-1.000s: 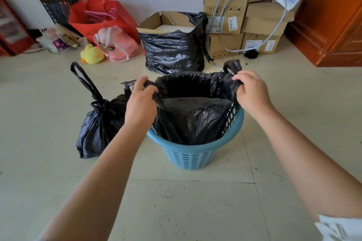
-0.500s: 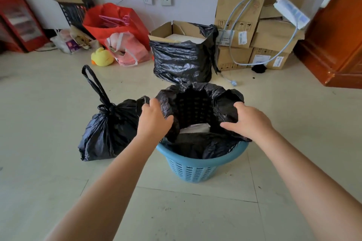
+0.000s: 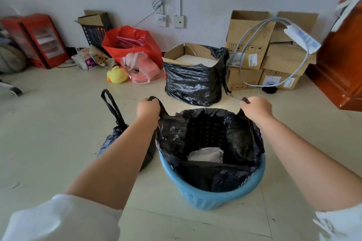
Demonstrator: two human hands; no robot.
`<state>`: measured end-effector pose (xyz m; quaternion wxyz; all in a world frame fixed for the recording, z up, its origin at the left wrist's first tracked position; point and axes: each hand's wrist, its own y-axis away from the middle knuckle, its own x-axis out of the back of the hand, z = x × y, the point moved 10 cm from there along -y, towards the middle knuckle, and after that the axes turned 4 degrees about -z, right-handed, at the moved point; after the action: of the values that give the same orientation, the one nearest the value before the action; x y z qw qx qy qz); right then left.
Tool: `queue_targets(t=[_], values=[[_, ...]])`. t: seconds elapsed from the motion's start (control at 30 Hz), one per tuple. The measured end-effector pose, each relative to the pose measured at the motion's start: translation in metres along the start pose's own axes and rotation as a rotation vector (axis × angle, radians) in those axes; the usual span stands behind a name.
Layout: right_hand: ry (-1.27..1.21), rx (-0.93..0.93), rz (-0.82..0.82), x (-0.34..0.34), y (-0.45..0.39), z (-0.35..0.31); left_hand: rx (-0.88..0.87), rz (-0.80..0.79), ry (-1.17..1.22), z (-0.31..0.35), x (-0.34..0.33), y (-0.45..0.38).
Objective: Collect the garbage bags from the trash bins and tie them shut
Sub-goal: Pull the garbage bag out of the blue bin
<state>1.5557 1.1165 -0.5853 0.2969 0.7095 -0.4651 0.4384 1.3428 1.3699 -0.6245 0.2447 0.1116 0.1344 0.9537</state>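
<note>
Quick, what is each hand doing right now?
Left hand: closed, gripping one handle of the black plastic garbage bag in the blue plastic bin.
Right hand: closed, gripping the bag's other handle.

bin [image 3: 212,197] stood on floor [image 3: 49,123], bag [image 3: 241,141] inside it | paper [image 3: 205,154] lay in bag | tied bag [image 3: 115,133] just left of bin | bagged box [image 3: 194,82] behind bin | stacked boxes [image 3: 282,58] behind, right | toy duck [image 3: 117,75] behind, left
</note>
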Motion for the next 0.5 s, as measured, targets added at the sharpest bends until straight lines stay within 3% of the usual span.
queue_targets(t=[0.1, 0.2, 0.33, 0.4, 0.5], values=[[-0.297, 0.143, 0.059, 0.026, -0.007, -0.038, -0.239, 0.0, -0.107, 0.058, -0.02, 0.008], [-0.708, 0.23, 0.078, 0.059, -0.005, -0.074, -0.461, -0.061, -0.043, 0.111, -0.04, 0.04], [-1.313, 0.357, -0.016, 0.094, 0.007, -0.087, -0.461, -0.312, 0.409, 0.134, -0.044, 0.062], [-1.396, 0.303, -0.015, 0.103, 0.011, -0.073, -0.475, -0.376, 0.42, 0.132, -0.034, 0.066], [-1.175, 0.223, -0.043, 0.105, 0.015, -0.073, -0.385, -0.32, 0.143, 0.119, -0.016, 0.064]])
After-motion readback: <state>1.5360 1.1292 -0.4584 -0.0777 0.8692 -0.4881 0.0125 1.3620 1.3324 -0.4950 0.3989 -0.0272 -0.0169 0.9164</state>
